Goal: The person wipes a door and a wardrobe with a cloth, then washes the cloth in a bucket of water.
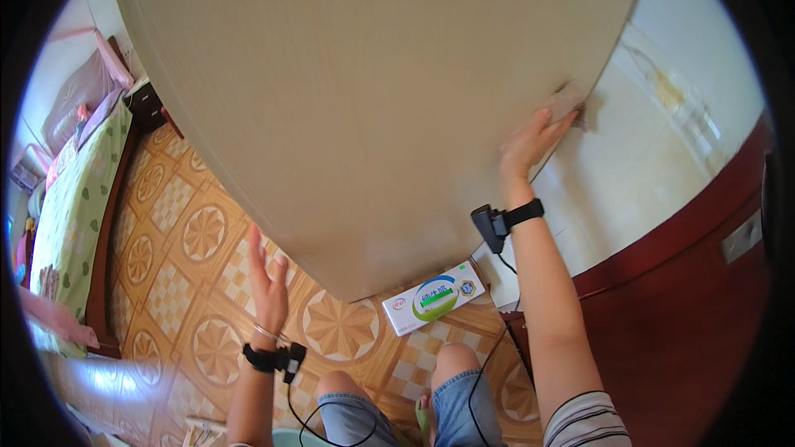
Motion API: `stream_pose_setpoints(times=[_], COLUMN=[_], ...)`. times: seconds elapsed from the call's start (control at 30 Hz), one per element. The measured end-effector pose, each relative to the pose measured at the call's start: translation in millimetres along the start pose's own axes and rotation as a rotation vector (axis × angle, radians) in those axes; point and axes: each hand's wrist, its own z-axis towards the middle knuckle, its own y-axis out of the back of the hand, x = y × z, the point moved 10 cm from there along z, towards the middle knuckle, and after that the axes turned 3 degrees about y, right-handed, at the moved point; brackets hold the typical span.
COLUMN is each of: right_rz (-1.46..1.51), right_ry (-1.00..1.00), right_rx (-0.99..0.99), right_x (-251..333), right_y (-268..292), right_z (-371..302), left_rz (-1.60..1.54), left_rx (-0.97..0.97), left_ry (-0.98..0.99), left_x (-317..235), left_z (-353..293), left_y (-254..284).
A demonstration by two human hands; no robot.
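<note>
A tall beige wood-grain panel (373,116), which looks like the side of a cabinet, fills the space before me. My right hand (530,141) reaches up to its right edge and presses a pale, crumpled cloth (566,101) against the surface. Part of the cloth is hidden by my fingers, and the hand is slightly blurred. Low beside the panel's left edge, my left hand (269,281) is held up with its fingers apart and nothing in it. Whether its fingertips touch the panel I cannot tell.
A white carton (435,298) with blue and green print lies on the patterned tile floor (215,339) at the panel's foot. To the right stands a dark red door (654,348) near a white wall. A bed (79,199) with a green cover is far left. Cables hang from both wrists.
</note>
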Motion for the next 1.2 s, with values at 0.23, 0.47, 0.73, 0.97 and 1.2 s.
stream_pose_setpoints(times=[0.23,0.47,0.73,0.97,1.2], right_rz=[-0.211,-0.126,-0.126,-0.164,-0.182], right_ry=[-0.017,-0.268,0.515,-0.012,-0.381], right_rx=[0.001,-0.203,0.402,-0.019,-0.211], right_x=[-93,-129,52,-70,-135], right_y=[38,55,-22,33,59], right_z=[-99,-154,-306,-157,-176], left_rz=[-0.003,0.058,0.132,0.024,0.069], left_rx=[0.057,-0.186,-0.241,-0.254,-0.184], left_ry=[-0.132,-0.386,-0.238,-0.354,-0.366], left_x=[22,16,23,-8,-5], left_z=[88,78,73,64,69], left_y=[-2,2,6,2,-8])
